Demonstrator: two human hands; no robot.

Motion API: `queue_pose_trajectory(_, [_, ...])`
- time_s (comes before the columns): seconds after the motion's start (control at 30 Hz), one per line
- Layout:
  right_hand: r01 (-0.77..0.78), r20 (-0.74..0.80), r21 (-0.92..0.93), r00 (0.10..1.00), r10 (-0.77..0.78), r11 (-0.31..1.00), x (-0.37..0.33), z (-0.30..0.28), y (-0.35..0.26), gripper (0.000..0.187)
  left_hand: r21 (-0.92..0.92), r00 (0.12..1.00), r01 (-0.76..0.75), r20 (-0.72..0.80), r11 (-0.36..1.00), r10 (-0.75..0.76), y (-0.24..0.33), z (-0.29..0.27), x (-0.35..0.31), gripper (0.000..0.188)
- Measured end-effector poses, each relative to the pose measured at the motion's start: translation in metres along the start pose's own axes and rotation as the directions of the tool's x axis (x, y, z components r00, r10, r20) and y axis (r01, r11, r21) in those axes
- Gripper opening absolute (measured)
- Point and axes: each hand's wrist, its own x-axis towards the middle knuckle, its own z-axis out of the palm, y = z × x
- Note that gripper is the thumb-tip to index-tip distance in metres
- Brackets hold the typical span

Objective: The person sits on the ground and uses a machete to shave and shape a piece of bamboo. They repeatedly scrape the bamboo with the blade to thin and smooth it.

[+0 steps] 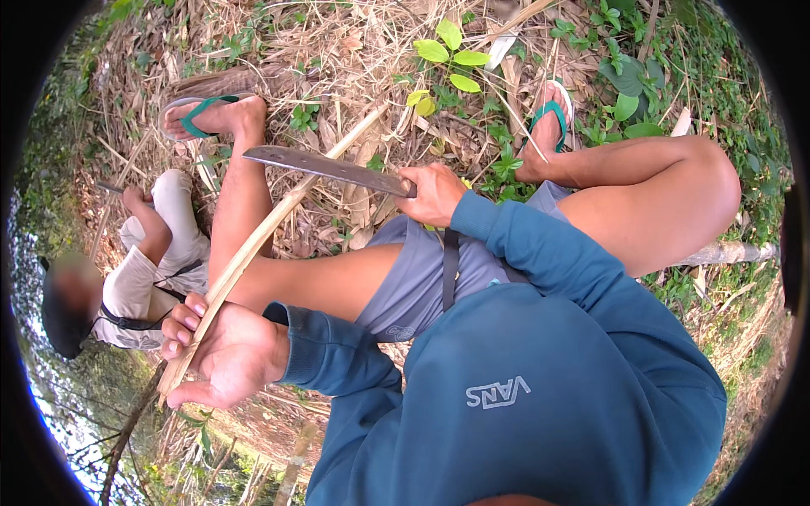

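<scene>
My left hand (232, 350), palm up, has its fingers curled round the lower end of a long, pale split strip of wood or bamboo (253, 240). The strip slants up and to the right past my bent leg, its far end above the dry leaves. In my right hand (434, 196) is the handle of a machete, mostly hidden by the fingers. Its dark, worn blade (329, 166) points left and crosses over the upper part of the strip. Whether the edge touches the strip, I cannot tell.
My legs are spread, with green-strapped flip-flops (202, 114) on the feet. At the left sits another person (139, 287) in pale clothes, holding a dark tool. Dry leaf litter (354, 51) and green seedlings (451, 55) cover the ground. A pale pole (730, 253) lies at the right.
</scene>
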Motion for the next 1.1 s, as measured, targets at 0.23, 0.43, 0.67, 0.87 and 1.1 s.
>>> queue_pose_trajectory(0.23, [-0.378,-0.182,-0.162,0.919,0.348,0.912,0.059,-0.014,0.112,0.039,0.028,0.998,0.027,-0.051,0.999,-0.026,0.015,-0.014,0.031,0.056])
queue_pose_trajectory(0.43, [-0.417,-0.150,0.007,0.898,0.413,0.909,0.062,-0.018,0.094,0.048,-0.072,0.992,0.071,0.109,0.995,-0.063,0.024,-0.012,0.051,0.063])
queue_pose_trajectory(0.67, [-0.034,-0.087,0.076,0.995,0.040,0.997,0.008,-0.023,-0.011,0.035,-0.044,0.913,0.098,0.401,0.994,-0.072,-0.006,0.015,0.019,0.069])
queue_pose_trajectory(0.87, [0.437,-0.128,0.232,0.899,-0.418,0.869,-0.041,-0.011,-0.073,0.022,-0.057,0.938,0.141,0.326,0.988,-0.115,-0.005,0.037,0.002,0.061])
queue_pose_trajectory(1.1, [0.084,-0.023,0.068,0.996,-0.083,0.994,-0.024,-0.026,-0.028,0.021,-0.018,0.952,0.070,0.299,0.997,-0.062,-0.001,0.039,-0.016,0.060])
